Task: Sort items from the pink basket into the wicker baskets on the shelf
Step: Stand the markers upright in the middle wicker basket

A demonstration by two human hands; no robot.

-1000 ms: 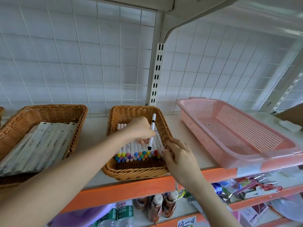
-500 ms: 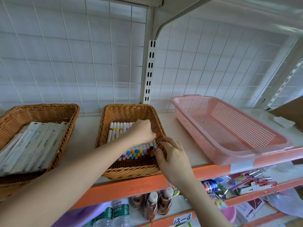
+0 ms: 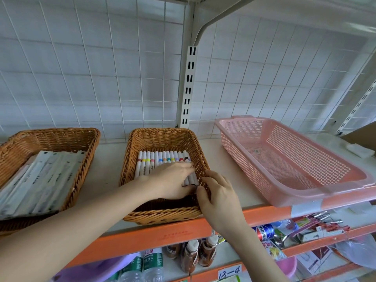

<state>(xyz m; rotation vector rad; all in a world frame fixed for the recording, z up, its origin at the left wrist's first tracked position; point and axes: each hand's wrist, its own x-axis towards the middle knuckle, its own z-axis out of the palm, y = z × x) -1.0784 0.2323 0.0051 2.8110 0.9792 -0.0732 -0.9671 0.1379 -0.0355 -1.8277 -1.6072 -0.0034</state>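
Note:
The middle wicker basket [image 3: 162,215] holds a row of white markers [image 3: 160,157] with coloured bands, lying side by side. My left hand [image 3: 173,180] lies flat on the markers, its fingers stretched toward the basket's right wall. My right hand [image 3: 219,196] grips that right wall near the front corner, thumb inside and fingers outside. The pink basket [image 3: 236,120] stands to the right on the same shelf, and nothing shows inside it. The near ends of the markers are hidden under my left hand.
A second wicker basket [image 3: 55,133] at the left holds long flat white packets [image 3: 40,180]. A slotted white upright [image 3: 188,88] and a wire grid back the shelf. Below the orange shelf edge [image 3: 162,237] stand drink bottles [image 3: 191,257] and mixed goods.
One second ago my left hand held a single marker upright over the basket. It laid the marker into the row and now presses flat on the markers. My right hand stayed at the basket's wall.

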